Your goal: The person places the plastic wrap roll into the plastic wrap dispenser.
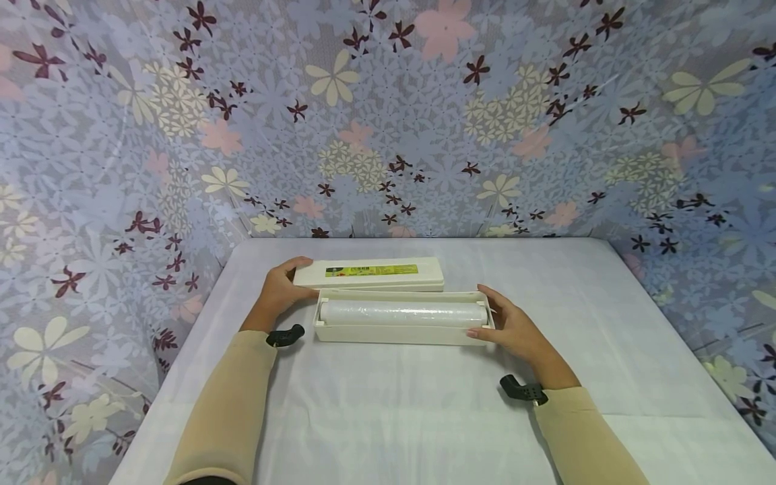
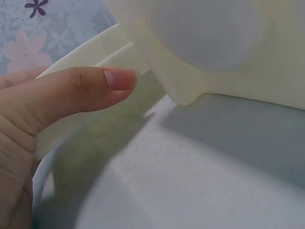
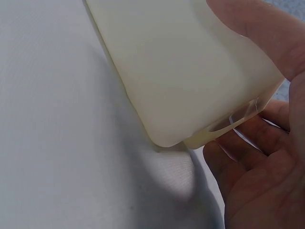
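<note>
A cream plastic box (image 1: 400,335) lies lengthwise across the white table, with a roll of cling film (image 1: 403,312) inside it. Just behind it is its long cream lid (image 1: 370,281), which bears a yellow-green label (image 1: 371,270). My left hand (image 1: 282,286) grips the lid's left end, fingers at the far side and thumb (image 2: 119,80) at the near side. The right end of the box is held by my right hand (image 1: 506,320), its thumb (image 3: 252,21) on the near wall and its fingers around the end. In the right wrist view, the box's end (image 3: 143,71) looks slightly tilted.
A white cloth covers the table (image 1: 388,411). Floral fabric (image 1: 388,121) hangs along the back and both sides. A black camera mount sits on each wrist, the left mount (image 1: 285,336) and the right mount (image 1: 524,390).
</note>
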Demonstrator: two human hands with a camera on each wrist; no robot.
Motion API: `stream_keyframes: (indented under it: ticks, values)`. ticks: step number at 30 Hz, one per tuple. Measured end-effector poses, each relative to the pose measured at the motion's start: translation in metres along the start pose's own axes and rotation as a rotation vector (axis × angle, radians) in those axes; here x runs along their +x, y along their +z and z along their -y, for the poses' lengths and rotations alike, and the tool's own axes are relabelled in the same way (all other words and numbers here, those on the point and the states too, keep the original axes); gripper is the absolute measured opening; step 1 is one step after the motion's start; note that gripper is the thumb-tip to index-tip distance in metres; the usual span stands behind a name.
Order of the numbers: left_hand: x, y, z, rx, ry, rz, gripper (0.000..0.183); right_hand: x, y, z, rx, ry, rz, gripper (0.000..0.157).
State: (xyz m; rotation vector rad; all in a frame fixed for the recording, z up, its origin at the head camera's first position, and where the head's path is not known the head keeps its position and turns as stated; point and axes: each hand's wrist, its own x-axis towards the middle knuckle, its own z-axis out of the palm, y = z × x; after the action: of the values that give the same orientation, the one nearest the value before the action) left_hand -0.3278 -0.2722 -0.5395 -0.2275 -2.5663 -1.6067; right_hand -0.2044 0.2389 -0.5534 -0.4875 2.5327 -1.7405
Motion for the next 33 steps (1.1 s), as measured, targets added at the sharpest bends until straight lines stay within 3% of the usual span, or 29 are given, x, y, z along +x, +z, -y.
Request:
stream_keyframes:
  ticks: [33]
  values:
    - [-0.002, 0.002, -0.014, -0.1, 0.044, -0.017, 0.081, -0.001, 0.001, 0.0, -0.026, 0.012, -0.013, 0.109]
